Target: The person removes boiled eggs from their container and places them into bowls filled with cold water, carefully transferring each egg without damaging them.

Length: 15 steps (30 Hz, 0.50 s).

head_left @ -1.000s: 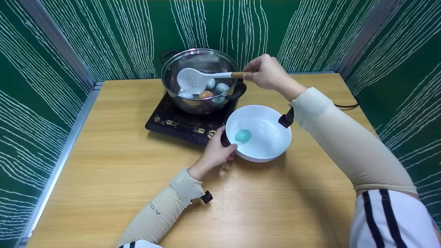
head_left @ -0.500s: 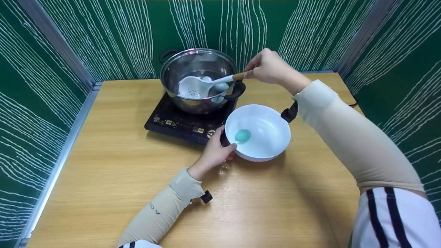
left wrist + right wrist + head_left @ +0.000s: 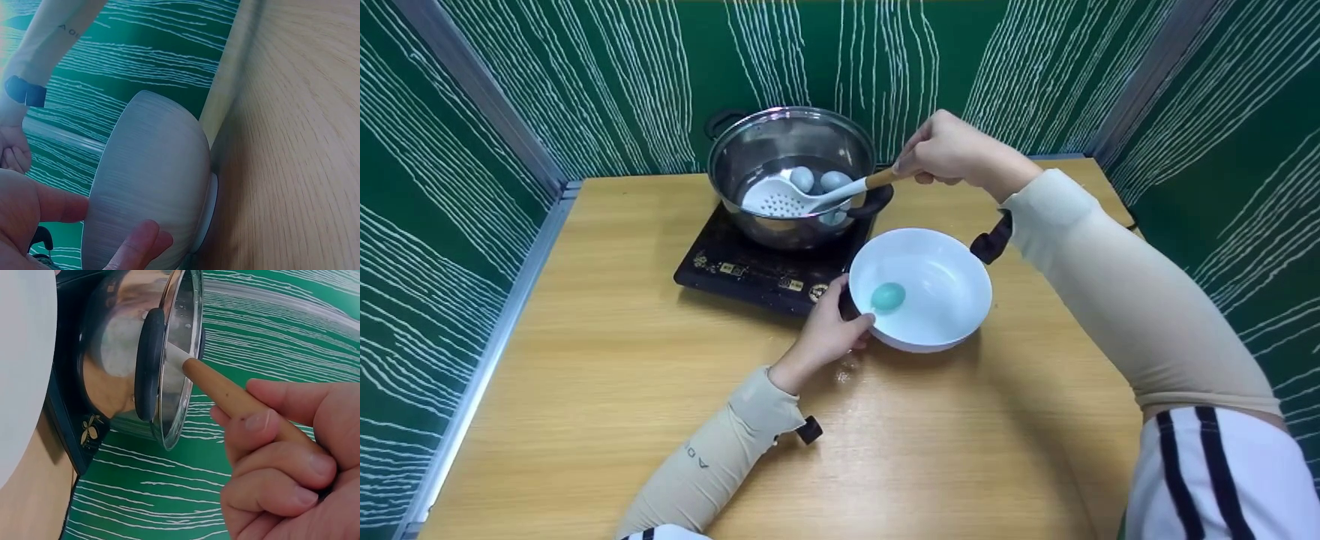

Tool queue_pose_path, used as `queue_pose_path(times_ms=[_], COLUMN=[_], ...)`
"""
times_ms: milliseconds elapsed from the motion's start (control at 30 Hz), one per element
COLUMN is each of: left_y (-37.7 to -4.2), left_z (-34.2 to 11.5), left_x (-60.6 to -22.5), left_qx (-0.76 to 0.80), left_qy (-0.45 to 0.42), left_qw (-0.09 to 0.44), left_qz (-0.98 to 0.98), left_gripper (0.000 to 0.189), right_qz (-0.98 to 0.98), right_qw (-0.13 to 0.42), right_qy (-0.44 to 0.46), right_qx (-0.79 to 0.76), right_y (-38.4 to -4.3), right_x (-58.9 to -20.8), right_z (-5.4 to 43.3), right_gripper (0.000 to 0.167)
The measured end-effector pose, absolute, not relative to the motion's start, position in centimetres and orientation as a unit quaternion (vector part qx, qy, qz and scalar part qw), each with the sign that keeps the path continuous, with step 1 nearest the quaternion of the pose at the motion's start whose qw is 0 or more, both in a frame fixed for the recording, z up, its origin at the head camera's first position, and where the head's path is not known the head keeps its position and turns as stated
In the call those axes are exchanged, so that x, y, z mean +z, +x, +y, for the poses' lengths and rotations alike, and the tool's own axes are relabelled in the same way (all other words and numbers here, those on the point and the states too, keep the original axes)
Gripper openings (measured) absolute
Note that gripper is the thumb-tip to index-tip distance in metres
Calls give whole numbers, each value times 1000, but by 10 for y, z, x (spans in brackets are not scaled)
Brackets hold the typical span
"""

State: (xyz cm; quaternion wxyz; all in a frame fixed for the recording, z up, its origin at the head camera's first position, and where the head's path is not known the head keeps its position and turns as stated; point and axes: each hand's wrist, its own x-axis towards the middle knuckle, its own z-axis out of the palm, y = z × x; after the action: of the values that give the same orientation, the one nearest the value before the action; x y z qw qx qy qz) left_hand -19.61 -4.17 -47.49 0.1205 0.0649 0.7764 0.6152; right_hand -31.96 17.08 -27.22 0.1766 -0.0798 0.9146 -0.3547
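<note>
At the back of the worktop (image 3: 607,337), steel pot (image 3: 784,231) sits on black induction cooker (image 3: 735,270). White perforated skimmer (image 3: 775,196) dips into pot, its head low inside, neck crossing the near-right rim. Two pale blue eggs (image 3: 802,180) in pot, just beyond the skimmer; one partly behind its neck. Right hand (image 3: 956,154): fingers curled round the skimmer's wooden handle (image 3: 236,396), closed grip, above and right of pot. Left hand (image 3: 831,326): partly spread, holding left edge of white bowl (image 3: 949,289), thumb at rim, other fingers against outer wall. White bowl is just right of cooker, nearer the person than pot; left wrist view has its foot down at worktop, can't tell if fully flat. Blue-green egg (image 3: 889,297) lies inside bowl, toward left side. Beige sleeves (image 3: 1132,315) on both forearms. Green panels (image 3: 877,60) with white streaks behind.
</note>
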Motion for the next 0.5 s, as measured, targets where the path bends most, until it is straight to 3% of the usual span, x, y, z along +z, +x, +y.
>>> queue_pose_path(times_ms=[500], left_y=[-196], left_z=[-41], left_x=[-474], left_qx=[612], left_qy=[58], left_qw=[125], left_qz=[779], left_gripper=[82], right_qz=[864], right_qw=[228], right_qy=[-27], right_qx=[-448], right_y=[-321], right_x=[-283], right_z=[177], right_gripper=[25])
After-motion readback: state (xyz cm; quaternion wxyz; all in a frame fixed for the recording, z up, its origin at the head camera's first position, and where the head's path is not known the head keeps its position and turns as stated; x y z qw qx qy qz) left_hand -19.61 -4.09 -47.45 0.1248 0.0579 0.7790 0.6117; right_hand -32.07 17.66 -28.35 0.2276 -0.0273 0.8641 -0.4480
